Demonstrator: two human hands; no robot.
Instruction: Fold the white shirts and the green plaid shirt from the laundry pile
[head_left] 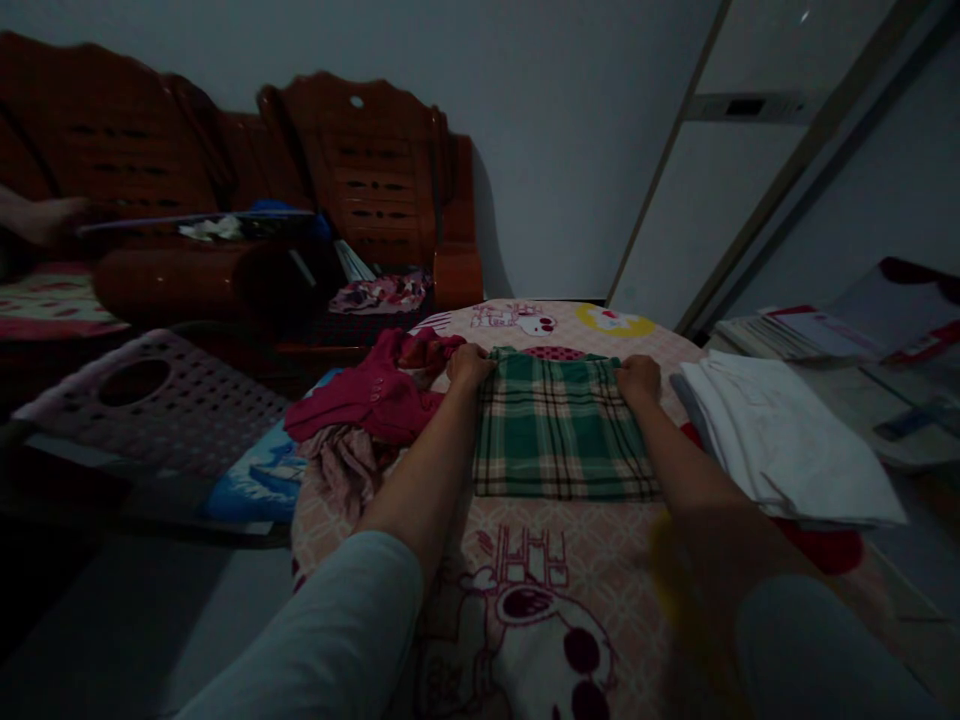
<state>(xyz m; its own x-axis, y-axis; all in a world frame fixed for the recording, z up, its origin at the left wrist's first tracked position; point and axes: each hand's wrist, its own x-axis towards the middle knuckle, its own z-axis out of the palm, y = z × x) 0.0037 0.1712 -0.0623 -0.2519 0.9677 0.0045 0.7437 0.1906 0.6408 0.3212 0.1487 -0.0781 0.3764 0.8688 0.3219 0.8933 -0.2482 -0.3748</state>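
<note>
A green plaid cloth garment [559,430] lies flat, folded to a rough rectangle, on a round table with a pink cartoon-print cover [540,540]. At its far left corner my left hand [471,368] has its fingers closed on the fabric. My right hand [639,382] grips the far right corner in the same way. Just left of my left hand sits a loose heap of clothes, a magenta garment [367,395] on top and a dusty-pink one [345,465] below. Folded white clothes [787,440] are stacked to the right of my right forearm.
Another person's hand [49,218] shows at the far left, by carved wooden seats [360,170]. A pink woven chair [165,400] with a blue printed cushion [259,470] stands left of the table. Papers [780,335] lie on a surface at right.
</note>
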